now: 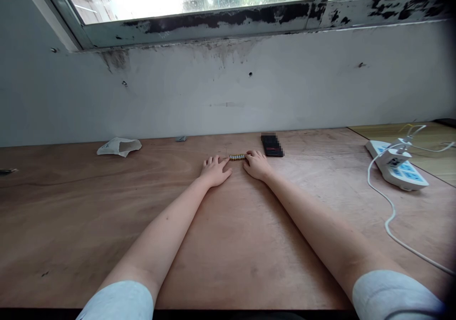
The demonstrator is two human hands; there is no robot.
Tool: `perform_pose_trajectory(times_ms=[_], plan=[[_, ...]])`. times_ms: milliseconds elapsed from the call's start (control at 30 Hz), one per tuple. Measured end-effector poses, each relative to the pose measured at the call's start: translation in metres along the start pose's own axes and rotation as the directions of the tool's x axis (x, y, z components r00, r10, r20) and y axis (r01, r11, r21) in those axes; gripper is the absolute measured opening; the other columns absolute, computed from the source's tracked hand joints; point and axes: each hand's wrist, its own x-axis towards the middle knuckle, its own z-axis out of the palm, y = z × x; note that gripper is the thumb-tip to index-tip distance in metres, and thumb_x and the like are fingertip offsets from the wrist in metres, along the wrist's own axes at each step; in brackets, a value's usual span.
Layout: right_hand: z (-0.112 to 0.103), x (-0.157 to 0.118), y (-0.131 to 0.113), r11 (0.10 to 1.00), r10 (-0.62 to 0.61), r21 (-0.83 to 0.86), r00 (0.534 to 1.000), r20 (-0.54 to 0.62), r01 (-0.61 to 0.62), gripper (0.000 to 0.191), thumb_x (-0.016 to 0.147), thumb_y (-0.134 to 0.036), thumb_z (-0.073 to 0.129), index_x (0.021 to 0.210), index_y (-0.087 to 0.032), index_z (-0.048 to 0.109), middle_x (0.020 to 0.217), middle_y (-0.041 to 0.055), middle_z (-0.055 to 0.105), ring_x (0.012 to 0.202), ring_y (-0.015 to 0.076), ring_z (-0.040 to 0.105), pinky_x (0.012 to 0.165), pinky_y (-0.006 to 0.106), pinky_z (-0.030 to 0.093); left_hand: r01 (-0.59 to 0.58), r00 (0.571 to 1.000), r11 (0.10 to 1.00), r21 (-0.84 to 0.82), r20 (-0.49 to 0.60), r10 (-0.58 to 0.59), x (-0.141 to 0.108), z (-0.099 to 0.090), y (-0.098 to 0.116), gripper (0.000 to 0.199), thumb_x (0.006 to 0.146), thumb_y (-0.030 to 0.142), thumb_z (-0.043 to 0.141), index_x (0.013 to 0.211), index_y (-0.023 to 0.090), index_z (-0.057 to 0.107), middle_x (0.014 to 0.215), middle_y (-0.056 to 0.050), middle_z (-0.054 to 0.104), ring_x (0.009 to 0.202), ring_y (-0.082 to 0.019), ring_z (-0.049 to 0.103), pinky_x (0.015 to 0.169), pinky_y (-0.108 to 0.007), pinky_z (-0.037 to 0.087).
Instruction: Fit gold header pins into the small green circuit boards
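A short row of small yellowish and silver pieces (237,157), set side by side like batteries, lies on the wooden table between my two hands. My left hand (214,171) rests on the tabletop with its fingers spread, one fingertip at the row's left end. At the right end, the fingertips of my right hand (257,164) touch or nearly touch the row. That hand lies palm down, fingers stretched forward and a little apart. Just beyond it lies a black flat box (271,145), its upper and right edges blurred out.
A crumpled white wrapper (119,146) and a small grey item (181,139) lie near the wall (178,106). To the right, a white power strip (397,168) holds a plugged-in charger, and its white cable (390,220) trails toward me. A dark thin object (7,171) lies far left.
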Motion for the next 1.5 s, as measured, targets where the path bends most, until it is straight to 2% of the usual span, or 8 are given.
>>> perform_pose_trajectory(times_ms=[167, 233, 367, 533, 700, 900, 1167, 1500], plan=[[-0.0014, -0.0010, -0.0006, 1.000, 0.005, 0.015, 1.000, -0.016, -0.004, 0.044, 0.096, -0.033, 0.044, 0.136, -0.019, 0.055, 0.139, 0.0130, 0.052, 0.124, 0.0293, 0.046, 0.101, 0.040, 0.038, 0.003, 1.000, 1.000, -0.009, -0.007, -0.003, -0.0009, -0.0013, 0.0012, 0.071, 0.091, 0.068, 0.033, 0.155, 0.037, 0.029, 0.149, -0.010, 0.043, 0.135, -0.036, 0.038, 0.110, -0.051, 0.027], [-0.0016, -0.0014, -0.0005, 1.000, -0.003, 0.019, 1.000, -0.012, 0.003, 0.044, 0.096, -0.032, 0.044, 0.138, -0.021, 0.054, 0.139, 0.0123, 0.052, 0.123, 0.0294, 0.045, 0.101, 0.040, 0.037, 0.004, 1.000, 1.000, -0.009, 0.005, -0.004, -0.0010, -0.0019, 0.0013, 0.070, 0.091, 0.069, 0.032, 0.154, 0.039, 0.030, 0.151, -0.010, 0.042, 0.136, -0.036, 0.037, 0.110, -0.052, 0.027], [-0.0011, -0.0008, 0.0000, 1.000, -0.007, 0.013, 1.000, 0.003, 0.007, 0.040, 0.097, -0.033, 0.042, 0.129, -0.018, 0.061, 0.137, 0.0125, 0.054, 0.124, 0.0287, 0.045, 0.103, 0.039, 0.035, 0.000, 1.000, 1.000, -0.010, 0.013, 0.000, -0.0007, -0.0020, 0.0005, 0.067, 0.091, 0.070, 0.030, 0.150, 0.040, 0.039, 0.151, -0.009, 0.041, 0.136, -0.036, 0.038, 0.110, -0.052, 0.027], [-0.0006, -0.0002, -0.0004, 1.000, -0.006, 0.011, 1.000, -0.009, 0.006, 0.037, 0.096, -0.033, 0.043, 0.123, -0.016, 0.063, 0.135, 0.0123, 0.055, 0.122, 0.0288, 0.046, 0.102, 0.039, 0.037, -0.003, 1.000, 1.000, 0.001, 0.006, 0.003, -0.0004, -0.0013, 0.0004, 0.067, 0.091, 0.071, 0.030, 0.150, 0.040, 0.039, 0.149, -0.010, 0.042, 0.135, -0.036, 0.038, 0.109, -0.052, 0.027], [-0.0018, -0.0012, -0.0012, 1.000, 0.004, 0.023, 1.000, -0.022, -0.003, 0.045, 0.095, -0.031, 0.045, 0.137, -0.019, 0.054, 0.137, 0.0128, 0.053, 0.122, 0.0291, 0.047, 0.099, 0.039, 0.038, 0.000, 1.000, 1.000, 0.000, -0.004, 0.000, -0.0006, -0.0018, 0.0009, 0.070, 0.092, 0.068, 0.032, 0.155, 0.039, 0.027, 0.149, -0.010, 0.042, 0.135, -0.035, 0.038, 0.110, -0.052, 0.028], [-0.0028, -0.0005, -0.0011, 1.000, -0.005, 0.018, 1.000, 0.000, 0.005, 0.040, 0.096, -0.032, 0.043, 0.130, -0.018, 0.060, 0.137, 0.0133, 0.053, 0.122, 0.0299, 0.046, 0.100, 0.040, 0.037, -0.004, 1.000, 1.000, -0.012, 0.002, 0.004, -0.0015, -0.0029, 0.0011, 0.063, 0.092, 0.069, 0.032, 0.149, 0.043, 0.040, 0.150, -0.008, 0.042, 0.136, -0.036, 0.037, 0.111, -0.052, 0.026], [-0.0019, -0.0003, -0.0003, 1.000, 0.000, 0.022, 1.000, -0.007, 0.001, 0.040, 0.096, -0.033, 0.044, 0.129, -0.019, 0.060, 0.136, 0.0120, 0.054, 0.121, 0.0294, 0.047, 0.099, 0.040, 0.039, 0.001, 1.000, 1.000, -0.003, -0.010, -0.001, -0.0014, -0.0018, 0.0017, 0.067, 0.092, 0.068, 0.032, 0.152, 0.039, 0.035, 0.149, -0.009, 0.044, 0.134, -0.035, 0.039, 0.110, -0.051, 0.028], [-0.0014, 0.0011, 0.0004, 1.000, 0.008, 0.016, 1.000, -0.001, -0.008, 0.038, 0.095, -0.032, 0.044, 0.125, -0.016, 0.061, 0.137, 0.0125, 0.054, 0.122, 0.0282, 0.047, 0.101, 0.039, 0.038, -0.003, 1.000, 1.000, -0.013, 0.018, 0.004, -0.0002, -0.0014, -0.0003, 0.065, 0.092, 0.070, 0.028, 0.151, 0.043, 0.038, 0.152, -0.008, 0.040, 0.137, -0.037, 0.037, 0.111, -0.053, 0.026]])
